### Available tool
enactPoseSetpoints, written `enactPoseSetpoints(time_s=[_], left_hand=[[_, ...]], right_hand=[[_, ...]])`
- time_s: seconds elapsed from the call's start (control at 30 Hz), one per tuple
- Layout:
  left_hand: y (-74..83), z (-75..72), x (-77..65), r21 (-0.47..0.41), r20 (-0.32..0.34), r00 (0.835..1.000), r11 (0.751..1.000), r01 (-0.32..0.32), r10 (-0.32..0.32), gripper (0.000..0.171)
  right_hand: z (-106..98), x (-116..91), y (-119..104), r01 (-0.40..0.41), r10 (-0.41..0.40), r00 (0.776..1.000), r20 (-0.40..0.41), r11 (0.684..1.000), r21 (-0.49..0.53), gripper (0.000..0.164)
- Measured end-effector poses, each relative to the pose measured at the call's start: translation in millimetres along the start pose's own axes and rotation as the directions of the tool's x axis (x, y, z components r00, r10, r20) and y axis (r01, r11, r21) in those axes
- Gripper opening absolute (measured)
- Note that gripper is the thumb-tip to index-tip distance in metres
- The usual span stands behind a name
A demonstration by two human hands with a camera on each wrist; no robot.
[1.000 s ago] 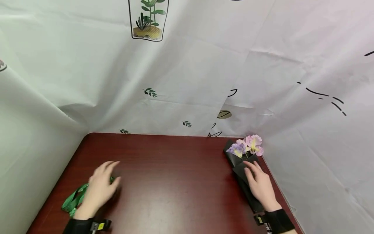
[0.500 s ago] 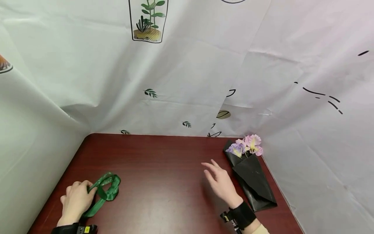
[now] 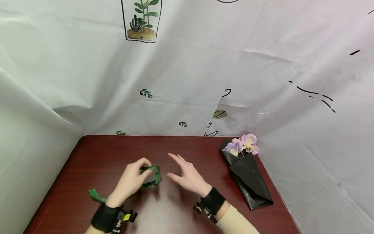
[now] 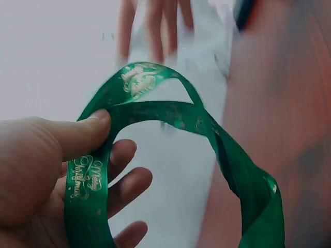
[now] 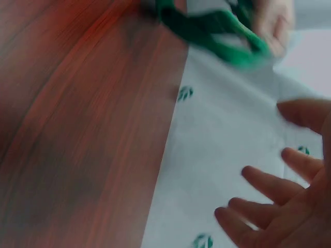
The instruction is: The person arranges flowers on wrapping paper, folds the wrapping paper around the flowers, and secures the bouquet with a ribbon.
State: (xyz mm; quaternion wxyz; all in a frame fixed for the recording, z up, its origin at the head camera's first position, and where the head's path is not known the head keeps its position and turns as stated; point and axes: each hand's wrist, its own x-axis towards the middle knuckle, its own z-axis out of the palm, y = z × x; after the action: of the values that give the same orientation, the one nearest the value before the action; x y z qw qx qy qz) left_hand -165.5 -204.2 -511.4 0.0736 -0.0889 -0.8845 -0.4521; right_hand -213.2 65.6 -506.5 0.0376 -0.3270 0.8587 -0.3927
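Note:
A looped green ribbon (image 4: 155, 109) with gold "Merry Christmas" lettering is pinched between the thumb and fingers of my left hand (image 3: 131, 178), above the middle of the table. One loose end of the ribbon (image 3: 95, 195) shows to the left of the wrist in the head view. My right hand (image 3: 189, 177) hovers to the right of the loop, apart from it, with fingers spread and nothing held. In the right wrist view the ribbon (image 5: 217, 36) looks blurred near the top.
At the table's right side lies a black paper wrap (image 3: 248, 178) with pink and purple flowers (image 3: 242, 144) at its far end. A white printed cloth (image 3: 187, 74) hangs behind the reddish-brown table (image 3: 102, 152) and along its sides.
My left hand went from above the ribbon to gripping it, then carried it rightward to the table's middle. My right hand left the black wrap and moved left toward the ribbon.

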Motion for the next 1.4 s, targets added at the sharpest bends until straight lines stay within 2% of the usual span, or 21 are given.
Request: enactPoseSetpoints(time_s=[0.1,0.2,0.33,0.47,0.53,0.6,0.7,0.77,0.87,0.9,1.03,1.1,1.17,1.3,1.33,1.4], left_hand=[[20.1,13.7,11.1,-0.059,0.061,0.996,0.996,-0.063,0.066,0.008],[27.2,18.7,17.1,-0.101,0.060,0.995,0.992,-0.073,0.080,0.008],[23.0,13.0,19.3,-0.153,0.022,0.999,0.987,-0.041,0.045,0.012],[15.5,1.0,18.5,-0.161,0.063,0.998,0.987,-0.018,0.028,0.015],[13.1,-4.9,18.3,-0.138,0.079,0.997,0.990,-0.009,0.020,0.015],[11.2,-11.0,18.2,-0.113,0.088,0.996,0.994,0.005,0.005,0.014],[9.3,-22.4,17.4,-0.110,0.099,0.995,0.994,-0.007,0.018,0.017],[7.3,-31.1,16.8,-0.122,0.109,0.992,0.992,-0.044,0.058,0.016],[3.8,-43.3,16.4,-0.147,0.131,0.982,0.983,-0.114,0.133,0.022],[2.5,-46.5,16.4,-0.155,0.147,0.977,0.979,-0.131,0.154,0.030],[-2.7,-56.8,15.8,-0.222,0.266,0.946,0.967,-0.125,0.183,0.059],[-6.0,-58.5,15.3,-0.281,0.317,0.924,0.952,-0.122,0.212,0.056],[-10.2,-58.8,14.8,-0.338,0.348,0.897,0.929,-0.151,0.272,0.044],[-21.0,-58.8,13.4,-0.426,0.407,0.820,0.878,-0.219,0.402,0.031],[-23.6,-59.8,12.8,-0.437,0.433,0.807,0.876,-0.203,0.402,0.032],[-30.2,-62.4,11.5,-0.454,0.475,0.792,0.878,-0.153,0.384,0.037]], right_hand=[[10.6,8.8,-5.0,0.010,-0.015,0.999,0.038,0.993,0.121,0.072],[17.2,10.5,-5.3,-0.029,0.023,0.999,0.025,0.957,0.289,0.056],[18.4,7.8,-1.0,-0.081,0.104,0.994,-0.026,0.889,0.450,0.033],[11.5,4.0,6.4,-0.109,0.169,0.983,-0.068,0.845,0.524,0.030],[6.2,2.1,10.4,-0.116,0.196,0.976,-0.093,0.835,0.538,0.029],[0.3,0.3,14.1,-0.110,0.206,0.971,-0.121,0.837,0.536,0.028],[-8.8,-2.7,20.6,-0.104,0.219,0.958,-0.186,0.868,0.485,0.025],[-15.8,-4.6,24.1,-0.103,0.230,0.946,-0.229,0.880,0.463,0.023],[-27.6,-7.1,27.6,-0.123,0.267,0.926,-0.265,0.881,0.456,0.021],[-31.6,-8.0,28.1,-0.132,0.276,0.922,-0.272,0.883,0.451,0.020],[-43.5,-9.7,30.9,-0.167,0.314,0.907,-0.282,0.881,0.443,0.021],[-47.5,-10.7,34.0,-0.183,0.330,0.897,-0.294,0.882,0.433,0.022],[-50.1,-11.7,37.7,-0.197,0.344,0.887,-0.306,0.884,0.424,0.023],[-51.5,-13.6,44.5,-0.226,0.373,0.874,-0.312,0.880,0.418,0.024],[-51.4,-14.4,46.2,-0.232,0.381,0.870,-0.313,0.877,0.422,0.025],[-51.6,-16.4,49.6,-0.239,0.398,0.859,-0.323,0.869,0.433,0.026]])
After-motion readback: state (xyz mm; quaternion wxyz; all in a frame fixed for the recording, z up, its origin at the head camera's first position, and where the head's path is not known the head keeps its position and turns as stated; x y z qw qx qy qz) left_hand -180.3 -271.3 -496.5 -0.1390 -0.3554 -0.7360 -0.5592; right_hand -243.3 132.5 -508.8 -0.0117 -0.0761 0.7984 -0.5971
